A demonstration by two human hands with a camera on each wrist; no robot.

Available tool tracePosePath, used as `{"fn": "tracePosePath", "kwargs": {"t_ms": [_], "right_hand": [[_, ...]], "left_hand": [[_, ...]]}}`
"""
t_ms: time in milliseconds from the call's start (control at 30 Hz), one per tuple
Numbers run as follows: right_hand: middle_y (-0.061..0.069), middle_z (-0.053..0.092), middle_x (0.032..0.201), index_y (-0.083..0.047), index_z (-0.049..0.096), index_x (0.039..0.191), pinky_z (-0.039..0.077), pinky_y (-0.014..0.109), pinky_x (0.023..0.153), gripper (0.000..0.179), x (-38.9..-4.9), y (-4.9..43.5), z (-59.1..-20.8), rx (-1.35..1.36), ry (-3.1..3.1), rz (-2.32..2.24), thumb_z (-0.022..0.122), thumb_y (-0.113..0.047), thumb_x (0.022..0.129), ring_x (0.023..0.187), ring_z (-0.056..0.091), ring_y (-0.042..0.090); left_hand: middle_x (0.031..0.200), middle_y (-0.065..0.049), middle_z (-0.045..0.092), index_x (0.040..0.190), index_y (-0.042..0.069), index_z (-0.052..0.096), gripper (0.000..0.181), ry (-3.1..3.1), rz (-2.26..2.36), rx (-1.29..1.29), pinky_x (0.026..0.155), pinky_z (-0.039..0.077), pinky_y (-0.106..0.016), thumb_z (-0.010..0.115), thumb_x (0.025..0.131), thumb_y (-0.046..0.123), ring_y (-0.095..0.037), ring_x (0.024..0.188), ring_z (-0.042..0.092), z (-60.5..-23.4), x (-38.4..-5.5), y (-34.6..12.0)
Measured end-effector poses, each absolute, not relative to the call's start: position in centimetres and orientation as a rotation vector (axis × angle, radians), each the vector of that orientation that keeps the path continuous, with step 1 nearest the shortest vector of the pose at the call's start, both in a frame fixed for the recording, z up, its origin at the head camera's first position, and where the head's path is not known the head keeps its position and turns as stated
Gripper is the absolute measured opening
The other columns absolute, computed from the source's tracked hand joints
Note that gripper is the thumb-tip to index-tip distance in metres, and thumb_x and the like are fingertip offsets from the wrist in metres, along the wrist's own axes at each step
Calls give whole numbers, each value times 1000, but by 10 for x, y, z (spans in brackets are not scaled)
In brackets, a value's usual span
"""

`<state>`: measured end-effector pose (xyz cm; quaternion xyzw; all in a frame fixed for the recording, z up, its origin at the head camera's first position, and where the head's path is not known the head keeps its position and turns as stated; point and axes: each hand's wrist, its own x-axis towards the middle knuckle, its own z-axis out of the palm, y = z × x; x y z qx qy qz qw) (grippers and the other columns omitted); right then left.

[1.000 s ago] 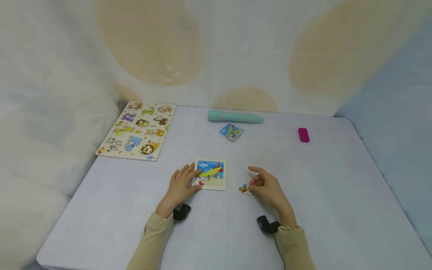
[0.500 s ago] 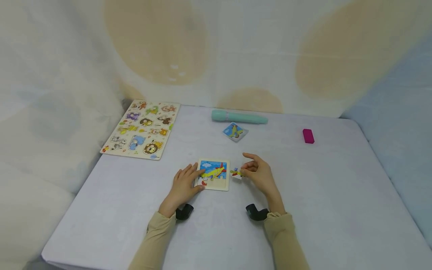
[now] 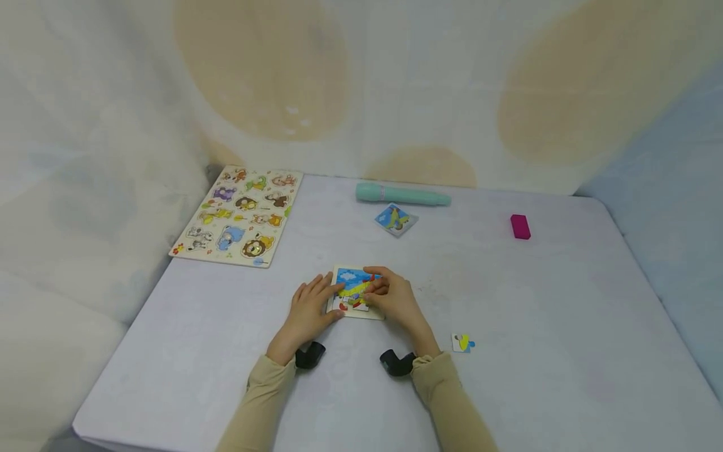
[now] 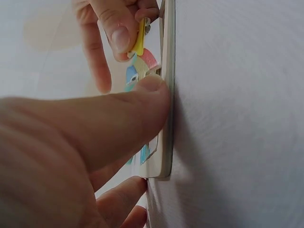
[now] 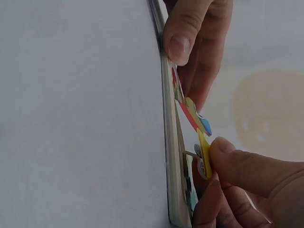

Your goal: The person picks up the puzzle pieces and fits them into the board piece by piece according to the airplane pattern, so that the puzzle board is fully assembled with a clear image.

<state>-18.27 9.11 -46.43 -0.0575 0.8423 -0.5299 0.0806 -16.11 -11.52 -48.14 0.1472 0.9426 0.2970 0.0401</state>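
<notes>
A small wooden jigsaw puzzle board [image 3: 364, 316] with a yellow airplane on blue sky lies near the table's middle. My left hand [image 3: 305, 314] rests on its left side, fingers spread, with the thumb [image 4: 137, 102] pressing the near rim. Over the right part of the board, my right hand [image 3: 398, 304] pinches a puzzle piece [image 5: 203, 149] between thumb and fingers. That piece, yellow, red and blue, is tilted above the board's bare lower area. Part of the picture is hidden behind the right fingers. Another puzzle piece [image 3: 462, 343], white, yellow and blue, lies right of the right wrist.
An animal puzzle board [image 3: 234, 220] lies at the back left. Along the back are a teal tube-like thing [image 3: 402, 194] and a small airplane picture [image 3: 395, 219] in front of it. A magenta block [image 3: 520, 226] sits at the back right.
My right hand has carried its puzzle piece leftward from the table to above the puzzle board. The other piece, hidden before, now shows. My left hand stays on the board.
</notes>
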Motion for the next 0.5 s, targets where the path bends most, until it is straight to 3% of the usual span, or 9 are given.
{"fn": "tracePosePath", "kwargs": {"t_ms": [500], "right_hand": [[2,71,81,-12,62,125,51,23,67,48,-178,79,-472,-200,2626,-1550,76,-3,80,70,61,10]], "left_hand": [[154,-17,37,136,12,55,55,2892,924,457,115,15,-63,73,85,21,-38,145,27,-482,-162,-115]]}}
